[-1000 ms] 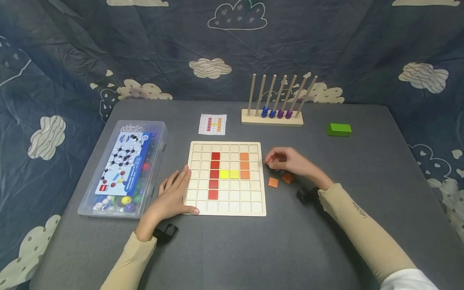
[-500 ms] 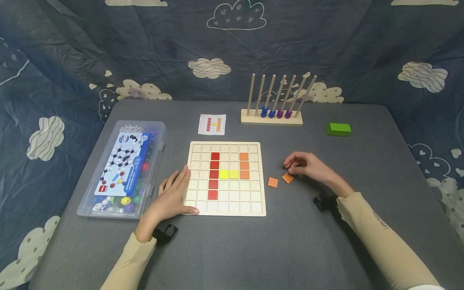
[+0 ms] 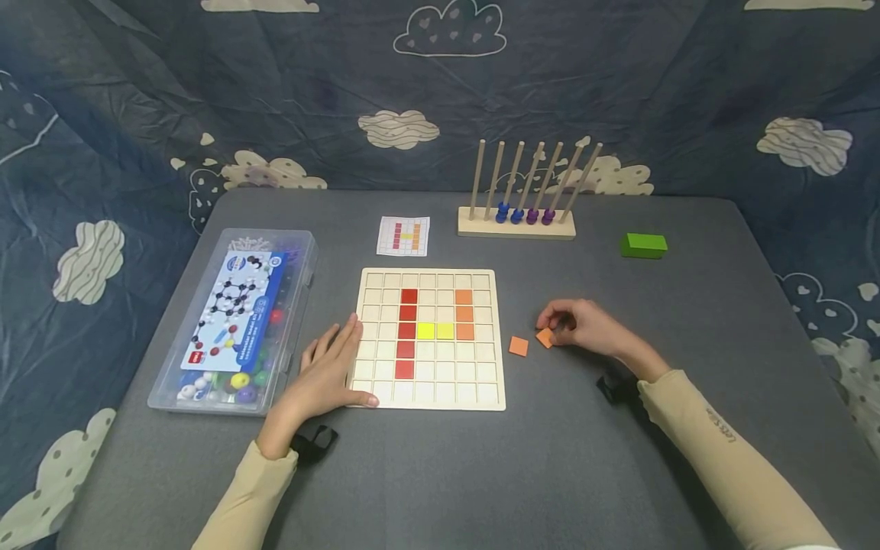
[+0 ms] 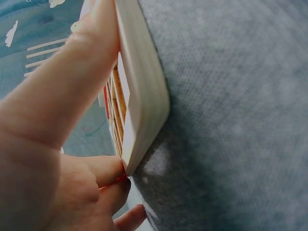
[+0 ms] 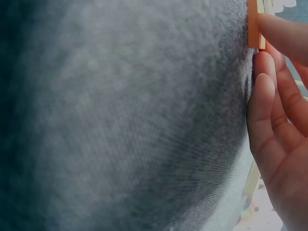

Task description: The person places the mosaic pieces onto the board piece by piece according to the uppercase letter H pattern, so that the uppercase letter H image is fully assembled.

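A pale wooden grid board (image 3: 440,392) lies flat, with a column of red tiles (image 3: 407,330), two yellow tiles (image 3: 435,331) and three orange tiles (image 3: 464,314) in its cells. My left hand (image 3: 323,374) rests along the board's left side, fingers extended and thumb on the front edge; the left wrist view shows the thumb (image 4: 72,77) against the board's rim (image 4: 144,96). To the right of the board, my right hand (image 3: 587,327) pinches a loose orange tile (image 3: 545,337) at the table surface. Beside it lies another loose orange tile (image 3: 519,346), untouched.
A small pattern card (image 3: 402,236) lies behind the board. A wooden peg stand (image 3: 516,226) with blue and purple beads stands at the back, a green block (image 3: 643,245) at the back right. On the left sits a clear plastic case (image 3: 234,321) of model parts.
My right hand has moved right and slightly toward me, away from the board's edge, and its fingers now take hold of the farther loose orange tile. My left hand stays put.
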The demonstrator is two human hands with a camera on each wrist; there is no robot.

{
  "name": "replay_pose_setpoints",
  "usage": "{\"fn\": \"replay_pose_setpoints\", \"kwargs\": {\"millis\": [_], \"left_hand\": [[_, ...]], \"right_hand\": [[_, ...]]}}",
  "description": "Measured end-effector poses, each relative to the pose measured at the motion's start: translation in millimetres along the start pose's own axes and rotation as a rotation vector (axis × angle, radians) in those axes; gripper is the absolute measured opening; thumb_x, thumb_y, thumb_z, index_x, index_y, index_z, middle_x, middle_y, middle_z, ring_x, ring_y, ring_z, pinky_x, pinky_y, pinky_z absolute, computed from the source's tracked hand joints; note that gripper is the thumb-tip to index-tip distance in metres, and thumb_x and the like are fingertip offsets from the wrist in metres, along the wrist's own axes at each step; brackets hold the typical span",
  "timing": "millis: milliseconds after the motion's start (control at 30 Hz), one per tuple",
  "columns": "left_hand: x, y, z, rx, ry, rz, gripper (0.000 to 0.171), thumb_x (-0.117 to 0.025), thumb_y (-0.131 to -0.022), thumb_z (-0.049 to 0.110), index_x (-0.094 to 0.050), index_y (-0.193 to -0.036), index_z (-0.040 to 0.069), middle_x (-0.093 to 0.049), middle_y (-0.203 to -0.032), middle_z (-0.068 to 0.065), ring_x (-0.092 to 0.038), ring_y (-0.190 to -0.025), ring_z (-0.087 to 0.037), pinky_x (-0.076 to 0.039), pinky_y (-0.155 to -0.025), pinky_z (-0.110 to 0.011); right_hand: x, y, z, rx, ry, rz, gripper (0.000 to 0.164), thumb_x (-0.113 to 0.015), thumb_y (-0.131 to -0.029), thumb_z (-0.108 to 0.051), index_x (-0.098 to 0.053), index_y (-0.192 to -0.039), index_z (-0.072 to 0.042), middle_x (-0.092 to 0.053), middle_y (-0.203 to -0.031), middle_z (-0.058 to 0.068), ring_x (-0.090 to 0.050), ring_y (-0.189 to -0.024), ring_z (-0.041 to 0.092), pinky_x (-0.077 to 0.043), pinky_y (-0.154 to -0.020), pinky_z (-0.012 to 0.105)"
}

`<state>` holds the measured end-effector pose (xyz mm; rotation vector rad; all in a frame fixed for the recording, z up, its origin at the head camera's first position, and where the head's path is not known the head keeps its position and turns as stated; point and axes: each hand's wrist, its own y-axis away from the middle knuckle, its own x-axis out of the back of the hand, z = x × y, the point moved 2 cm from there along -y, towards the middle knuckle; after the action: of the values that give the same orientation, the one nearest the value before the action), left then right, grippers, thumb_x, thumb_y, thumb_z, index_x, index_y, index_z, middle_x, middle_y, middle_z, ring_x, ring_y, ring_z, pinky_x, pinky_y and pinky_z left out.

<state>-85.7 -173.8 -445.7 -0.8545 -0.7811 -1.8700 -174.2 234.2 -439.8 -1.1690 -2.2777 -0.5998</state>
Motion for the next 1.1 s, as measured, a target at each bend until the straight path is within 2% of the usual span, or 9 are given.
{"fn": "replay_pose_setpoints", "kwargs": {"millis": [133, 367, 633, 833, 1100], "left_hand": [[0.2, 0.0, 0.0, -0.001, -0.001, 0.000, 0.117, -0.083, -0.070, 0.041, -0.013, -0.150, -0.007, -0.004, -0.158, -0.020, -0.006, -0.139, -0.046, -0.003, -0.104, -0.065], [-0.4, 0.2, -0.8, -0.001, -0.004, 0.000, 0.117, -0.083, -0.069, 0.042, -0.013, -0.150, -0.007, -0.004, -0.158, -0.020, -0.006, -0.139, -0.046, -0.003, -0.104, -0.065], [-1.1, -0.3, -2.1, -0.003, -0.009, -0.001, 0.117, -0.083, -0.070, 0.042, -0.012, -0.150, -0.007, -0.003, -0.158, -0.019, -0.005, -0.140, -0.045, -0.003, -0.104, -0.064], [-1.1, -0.5, -2.1, -0.004, -0.013, 0.000, 0.118, -0.083, -0.069, 0.042, -0.012, -0.150, -0.007, -0.003, -0.158, -0.020, -0.005, -0.140, -0.045, -0.004, -0.104, -0.064], [-1.1, -0.1, -2.0, -0.010, -0.021, 0.004, 0.117, -0.083, -0.069, 0.042, -0.013, -0.150, -0.007, -0.004, -0.158, -0.020, -0.007, -0.139, -0.046, -0.004, -0.104, -0.064]], "right_hand": [[0.8, -0.5, 1.1, -0.015, 0.015, 0.003, 0.021, -0.067, -0.076, 0.013, -0.066, -0.091, -0.003, -0.061, -0.084, 0.006, -0.054, -0.078, 0.021, -0.044, -0.066, 0.027], [0.8, -4.4, -7.6, -0.027, -0.123, -0.012, 0.013, -0.063, -0.083, 0.008, -0.065, -0.095, 0.002, -0.061, -0.085, 0.012, -0.053, -0.074, 0.019, -0.045, -0.062, 0.026], [-26.2, -27.0, -39.1, 0.019, -0.196, -0.051, 0.010, -0.067, -0.085, 0.003, -0.065, -0.095, 0.002, -0.062, -0.084, 0.009, -0.055, -0.073, 0.019, -0.047, -0.062, 0.026], [-54.1, -44.7, -63.7, 0.064, -0.117, -0.063, 0.010, -0.070, -0.082, 0.002, -0.065, -0.089, -0.003, -0.062, -0.078, 0.004, -0.056, -0.067, 0.018, -0.046, -0.060, 0.028], [-73.7, -53.6, -80.6, 0.119, 0.115, -0.026, 0.013, -0.073, -0.079, 0.001, -0.065, -0.083, -0.008, -0.058, -0.072, -0.002, -0.052, -0.065, 0.012, -0.045, -0.059, 0.027]]}}
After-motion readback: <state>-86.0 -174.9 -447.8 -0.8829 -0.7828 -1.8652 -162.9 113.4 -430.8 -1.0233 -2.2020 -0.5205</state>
